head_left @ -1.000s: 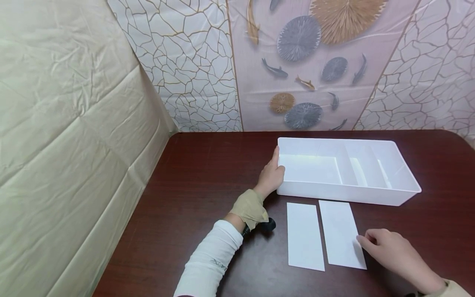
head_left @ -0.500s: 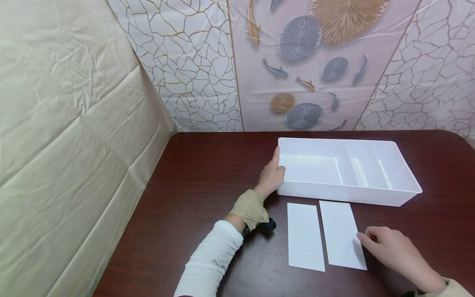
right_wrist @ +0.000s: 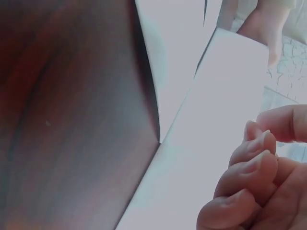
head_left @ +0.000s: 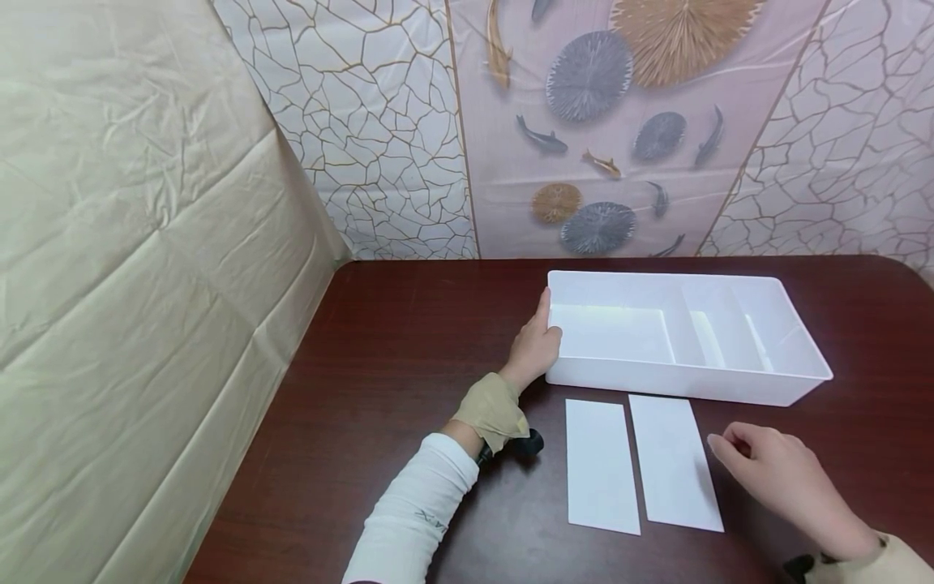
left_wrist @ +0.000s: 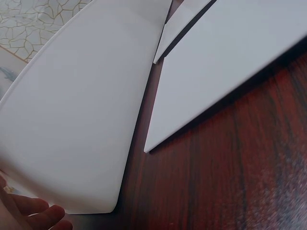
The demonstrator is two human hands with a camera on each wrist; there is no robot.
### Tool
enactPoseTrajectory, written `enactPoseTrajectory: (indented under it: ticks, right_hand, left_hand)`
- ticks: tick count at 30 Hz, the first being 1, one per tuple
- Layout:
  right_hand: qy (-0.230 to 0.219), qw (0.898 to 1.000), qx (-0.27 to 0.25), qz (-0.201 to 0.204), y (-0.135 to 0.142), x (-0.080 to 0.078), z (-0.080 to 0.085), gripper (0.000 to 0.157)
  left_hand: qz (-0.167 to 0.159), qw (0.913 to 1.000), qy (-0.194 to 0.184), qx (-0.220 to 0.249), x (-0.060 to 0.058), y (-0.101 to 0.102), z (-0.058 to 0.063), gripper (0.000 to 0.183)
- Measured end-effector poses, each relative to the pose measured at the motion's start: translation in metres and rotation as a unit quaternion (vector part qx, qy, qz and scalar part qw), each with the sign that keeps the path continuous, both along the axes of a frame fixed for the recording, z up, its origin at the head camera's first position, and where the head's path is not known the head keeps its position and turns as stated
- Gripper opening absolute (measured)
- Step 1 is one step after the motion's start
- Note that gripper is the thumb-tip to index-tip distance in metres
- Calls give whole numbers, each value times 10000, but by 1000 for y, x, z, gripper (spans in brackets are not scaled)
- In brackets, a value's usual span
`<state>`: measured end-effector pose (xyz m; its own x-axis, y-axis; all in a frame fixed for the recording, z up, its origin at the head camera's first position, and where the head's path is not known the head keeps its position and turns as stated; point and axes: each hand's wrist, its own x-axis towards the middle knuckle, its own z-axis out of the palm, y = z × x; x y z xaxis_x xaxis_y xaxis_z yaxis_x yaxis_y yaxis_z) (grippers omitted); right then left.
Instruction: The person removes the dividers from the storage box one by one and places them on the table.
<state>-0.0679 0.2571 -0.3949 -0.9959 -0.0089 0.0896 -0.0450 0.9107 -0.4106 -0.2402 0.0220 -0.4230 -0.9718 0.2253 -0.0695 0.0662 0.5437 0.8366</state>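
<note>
A long white plastic tray (head_left: pixel 606 332) stands on the dark wooden table in the head view. Its left end is gripped by my left hand (head_left: pixel 535 347), thumb over the rim and fingers along the outside wall; curled fingertips (left_wrist: pixel 45 215) show against that end in the left wrist view. Two flat white rectangular panels lie before the tray: a left panel (head_left: pixel 601 466) and a right panel (head_left: pixel 674 462). My right hand (head_left: pixel 781 478) hovers just right of the right panel, its fingers (right_wrist: pixel 249 172) loosely curled with nothing visible between them.
Crosswise dividers (head_left: pixel 704 324) split the tray's right part into narrow compartments, with a wider one at left. Behind the table (head_left: pixel 409 324) hangs a patterned cloth (head_left: pixel 394 138); a plain pale cloth (head_left: pixel 146 308) hangs along the left. A black wrist device (head_left: pixel 527 443) sits under my left wrist.
My right hand has moved slightly up and away from the right panel's edge, where its fingertips were before. The left hand, tray and panels have hardly moved.
</note>
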Motion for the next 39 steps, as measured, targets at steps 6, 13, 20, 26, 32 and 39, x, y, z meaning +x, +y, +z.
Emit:
enactPoseTrajectory:
  ticks: [6, 13, 20, 26, 32, 39]
  right_hand:
    - [289, 9995, -104, -97, 0, -6, 6, 31]
    - [463, 9986, -185, -193, 1, -11, 9, 23]
    - [615, 9977, -228, -182, 2, -15, 12, 24]
    - [720, 9968, -268, -217, 2, -19, 16, 22]
    - [629, 9971, -291, -307, 4, -21, 20, 21]
    - [607, 9971, -278, -354, 6, -23, 22, 20]
  left_hand:
    - [23, 10000, -26, 28, 0, 0, 1, 63]
    - [30, 10000, 70, -4, 1, 0, 1, 64]
    - [30, 10000, 67, -6, 1, 0, 3, 64]
    - [48, 10000, 62, -38, 1, 0, 3, 64]
    - [47, 10000, 45, -41, 1, 0, 3, 64]
    - [46, 10000, -5, 42, 1, 0, 2, 64]
